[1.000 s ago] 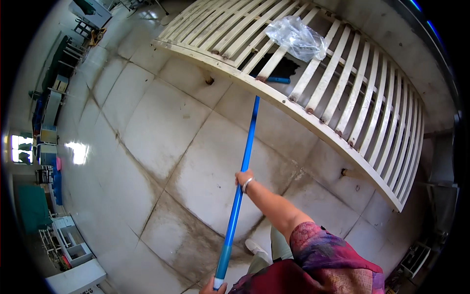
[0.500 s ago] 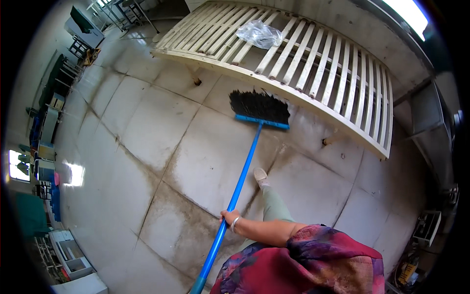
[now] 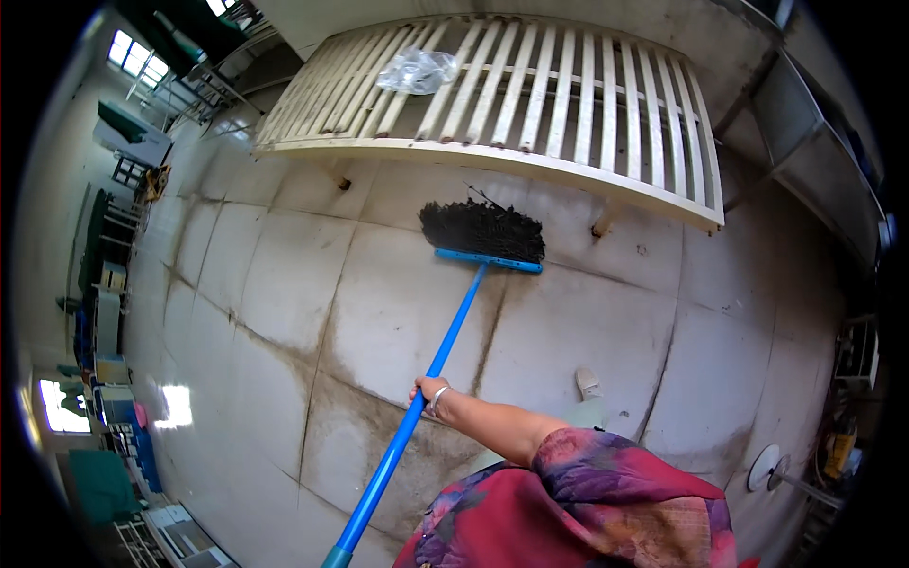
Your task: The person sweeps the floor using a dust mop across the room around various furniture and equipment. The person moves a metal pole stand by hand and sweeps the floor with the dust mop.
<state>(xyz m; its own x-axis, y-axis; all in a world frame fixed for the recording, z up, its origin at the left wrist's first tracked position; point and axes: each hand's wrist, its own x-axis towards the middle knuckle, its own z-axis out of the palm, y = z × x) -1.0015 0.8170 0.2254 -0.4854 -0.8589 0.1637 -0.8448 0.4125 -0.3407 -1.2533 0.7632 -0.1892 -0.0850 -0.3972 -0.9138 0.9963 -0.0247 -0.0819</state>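
Observation:
My right hand [image 3: 431,390], with a silver bracelet at the wrist, is closed around the blue handle of a broom [image 3: 445,346]. The handle slants from the lower left up to a blue head with a wide fan of black bristles [image 3: 483,230]. Those bristles lie on the tiled floor just in front of a cream slatted bench [image 3: 578,170]. At the lower edge the handle's darker grip end leaves the picture. My left hand is out of sight.
A crumpled clear plastic bag [image 3: 417,72] lies on the slats. My light shoe [image 3: 588,382] is on the floor [image 3: 568,322], right of the broom. Furniture lines the left wall. A round-based stand [image 3: 763,468] and a metal frame [image 3: 857,350] are at the right.
The view has shifted, so the bench appears farther left. The broom head is now nearer to me, farther from the bench edge. My right hand keeps its grip, and my visible foot has moved right.

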